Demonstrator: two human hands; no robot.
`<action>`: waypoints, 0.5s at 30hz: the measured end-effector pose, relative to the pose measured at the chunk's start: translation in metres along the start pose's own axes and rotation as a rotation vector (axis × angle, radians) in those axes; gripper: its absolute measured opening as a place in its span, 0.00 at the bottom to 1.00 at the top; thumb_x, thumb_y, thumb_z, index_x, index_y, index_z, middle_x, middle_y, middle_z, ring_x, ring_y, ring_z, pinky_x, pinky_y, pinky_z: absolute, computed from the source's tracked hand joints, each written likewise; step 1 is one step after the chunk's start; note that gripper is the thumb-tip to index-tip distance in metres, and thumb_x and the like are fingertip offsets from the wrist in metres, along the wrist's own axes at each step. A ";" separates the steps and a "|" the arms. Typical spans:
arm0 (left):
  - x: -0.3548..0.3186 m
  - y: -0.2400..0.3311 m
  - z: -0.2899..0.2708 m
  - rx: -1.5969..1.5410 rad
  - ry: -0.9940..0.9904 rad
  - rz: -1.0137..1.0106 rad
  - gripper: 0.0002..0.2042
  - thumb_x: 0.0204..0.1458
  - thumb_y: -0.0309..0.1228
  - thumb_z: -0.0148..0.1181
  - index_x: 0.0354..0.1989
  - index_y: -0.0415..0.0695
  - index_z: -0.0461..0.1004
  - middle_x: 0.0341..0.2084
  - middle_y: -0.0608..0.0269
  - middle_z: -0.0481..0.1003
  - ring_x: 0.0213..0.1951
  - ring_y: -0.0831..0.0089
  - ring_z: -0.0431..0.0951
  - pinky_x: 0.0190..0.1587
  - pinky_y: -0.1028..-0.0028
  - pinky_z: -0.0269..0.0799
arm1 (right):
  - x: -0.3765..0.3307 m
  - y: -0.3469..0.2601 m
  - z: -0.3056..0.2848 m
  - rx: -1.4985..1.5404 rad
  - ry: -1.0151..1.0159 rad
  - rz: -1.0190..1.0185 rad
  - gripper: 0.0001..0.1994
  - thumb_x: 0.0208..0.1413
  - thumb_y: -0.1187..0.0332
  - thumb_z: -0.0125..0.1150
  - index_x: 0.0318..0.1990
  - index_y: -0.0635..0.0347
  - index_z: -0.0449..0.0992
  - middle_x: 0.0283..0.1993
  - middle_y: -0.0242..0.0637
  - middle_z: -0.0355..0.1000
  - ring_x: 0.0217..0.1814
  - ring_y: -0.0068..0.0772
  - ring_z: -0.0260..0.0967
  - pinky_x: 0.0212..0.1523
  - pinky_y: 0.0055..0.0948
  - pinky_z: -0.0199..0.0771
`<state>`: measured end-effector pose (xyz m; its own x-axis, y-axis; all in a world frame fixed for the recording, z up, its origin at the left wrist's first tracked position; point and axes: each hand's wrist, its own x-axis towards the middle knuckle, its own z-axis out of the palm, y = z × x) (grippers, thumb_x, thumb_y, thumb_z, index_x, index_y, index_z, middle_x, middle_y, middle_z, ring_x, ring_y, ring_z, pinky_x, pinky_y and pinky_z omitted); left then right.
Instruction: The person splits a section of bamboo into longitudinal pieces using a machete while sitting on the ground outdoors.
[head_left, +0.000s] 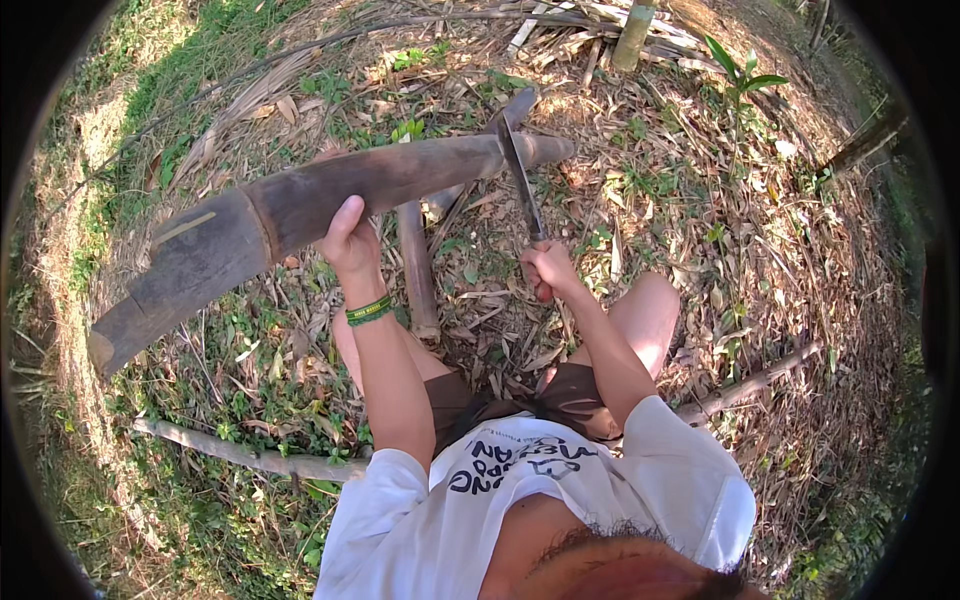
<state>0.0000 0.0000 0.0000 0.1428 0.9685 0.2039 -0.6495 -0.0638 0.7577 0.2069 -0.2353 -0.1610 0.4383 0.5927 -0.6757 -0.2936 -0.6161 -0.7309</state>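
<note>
On the left, a thin fallen branch lies across the grass and dry leaves near the person's knee. Above it, a thick dark bamboo trunk goes from the lower left up to the right, held above the ground. The left hand grips it from below near the middle, fingers wrapped around it, a green wristband on the wrist. Behind this hand a short bamboo piece lies on the ground. The right hand is closed around the handle of a long knife; the blade seems to touch the trunk's thin end, but I cannot tell if it cuts in.
</note>
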 end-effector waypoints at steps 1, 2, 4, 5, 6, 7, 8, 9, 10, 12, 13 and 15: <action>0.013 -0.006 0.002 -0.008 0.050 0.004 0.29 0.41 0.23 0.66 0.58 0.36 0.69 0.51 0.53 0.75 0.54 0.60 0.75 0.65 0.60 0.65 | 0.008 -0.020 0.001 0.141 -0.060 0.013 0.16 0.48 0.70 0.66 0.16 0.57 0.65 0.15 0.30 0.64 0.14 0.25 0.62 0.17 0.28 0.60; 0.021 -0.009 0.004 -0.018 0.099 0.007 0.29 0.41 0.21 0.66 0.57 0.36 0.69 0.50 0.54 0.75 0.54 0.61 0.75 0.63 0.61 0.66 | 0.014 -0.038 0.007 -0.165 0.088 -0.112 0.15 0.48 0.69 0.67 0.17 0.57 0.66 0.15 0.28 0.64 0.14 0.24 0.61 0.17 0.28 0.59; 0.116 0.020 0.043 0.012 -0.172 0.299 0.27 0.43 0.20 0.64 0.56 0.36 0.70 0.51 0.53 0.75 0.54 0.61 0.75 0.63 0.62 0.67 | 0.084 -0.163 0.058 -0.140 0.199 -0.545 0.14 0.50 0.67 0.65 0.19 0.59 0.68 0.15 0.28 0.64 0.16 0.21 0.59 0.20 0.30 0.59; 0.111 0.012 0.050 0.020 -0.180 0.327 0.26 0.43 0.20 0.63 0.56 0.37 0.70 0.51 0.53 0.75 0.53 0.61 0.75 0.62 0.63 0.68 | 0.077 -0.179 0.049 -0.220 0.269 -0.615 0.14 0.51 0.66 0.65 0.19 0.59 0.69 0.16 0.28 0.64 0.17 0.20 0.59 0.22 0.30 0.59; 0.105 0.009 0.064 -0.042 -0.181 0.305 0.27 0.42 0.18 0.64 0.56 0.36 0.70 0.51 0.53 0.75 0.52 0.62 0.76 0.60 0.64 0.69 | 0.073 -0.203 0.040 -0.092 0.277 -0.711 0.13 0.51 0.65 0.66 0.22 0.60 0.70 0.16 0.27 0.65 0.17 0.20 0.60 0.22 0.29 0.60; 0.101 0.010 0.076 -0.035 -0.193 0.325 0.27 0.42 0.18 0.64 0.56 0.36 0.70 0.51 0.53 0.75 0.51 0.62 0.76 0.60 0.64 0.69 | 0.064 -0.233 0.032 0.043 0.276 -0.802 0.13 0.51 0.64 0.68 0.25 0.61 0.71 0.16 0.26 0.65 0.17 0.19 0.61 0.22 0.28 0.62; 0.097 0.012 0.081 -0.016 -0.197 0.343 0.27 0.42 0.18 0.64 0.56 0.36 0.69 0.50 0.52 0.76 0.51 0.62 0.76 0.60 0.65 0.70 | 0.023 -0.278 0.032 0.103 0.290 -0.849 0.16 0.57 0.68 0.68 0.22 0.54 0.66 0.13 0.26 0.62 0.10 0.17 0.55 0.11 0.22 0.51; 0.095 0.015 0.085 0.001 -0.215 0.355 0.27 0.42 0.17 0.64 0.56 0.36 0.69 0.50 0.52 0.76 0.51 0.63 0.77 0.60 0.65 0.70 | -0.009 -0.314 0.022 0.185 0.241 -0.924 0.15 0.58 0.66 0.67 0.23 0.54 0.67 0.13 0.26 0.62 0.11 0.16 0.56 0.11 0.21 0.51; 0.097 0.012 0.084 0.050 -0.221 0.376 0.27 0.42 0.19 0.65 0.56 0.35 0.69 0.49 0.52 0.76 0.50 0.63 0.77 0.59 0.65 0.70 | -0.035 -0.341 0.012 0.225 0.231 -1.164 0.14 0.58 0.66 0.68 0.24 0.56 0.69 0.13 0.25 0.62 0.10 0.17 0.55 0.11 0.22 0.50; 0.093 0.013 0.086 0.036 -0.167 0.331 0.27 0.41 0.19 0.65 0.55 0.35 0.70 0.49 0.52 0.76 0.50 0.63 0.77 0.59 0.65 0.70 | -0.080 -0.386 -0.006 0.419 0.197 -1.408 0.10 0.58 0.71 0.65 0.26 0.61 0.71 0.16 0.30 0.61 0.15 0.21 0.58 0.18 0.26 0.58; 0.094 0.011 0.098 0.001 -0.162 0.303 0.27 0.41 0.19 0.65 0.55 0.35 0.70 0.48 0.53 0.76 0.50 0.63 0.77 0.59 0.65 0.70 | -0.102 -0.401 -0.020 0.528 0.204 -1.601 0.09 0.58 0.73 0.63 0.27 0.62 0.71 0.16 0.31 0.61 0.17 0.22 0.58 0.21 0.28 0.61; 0.098 0.007 0.097 -0.030 -0.156 0.333 0.26 0.41 0.19 0.66 0.54 0.34 0.71 0.47 0.54 0.76 0.49 0.64 0.77 0.58 0.64 0.71 | -0.118 -0.402 -0.022 0.617 0.275 -1.762 0.08 0.58 0.76 0.58 0.27 0.63 0.69 0.17 0.32 0.59 0.18 0.25 0.57 0.25 0.31 0.63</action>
<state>0.0821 0.0710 0.0849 0.0308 0.8475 0.5299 -0.7006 -0.3597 0.6162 0.2917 -0.0694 0.2145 0.6250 0.1280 0.7700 0.3869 0.8060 -0.4480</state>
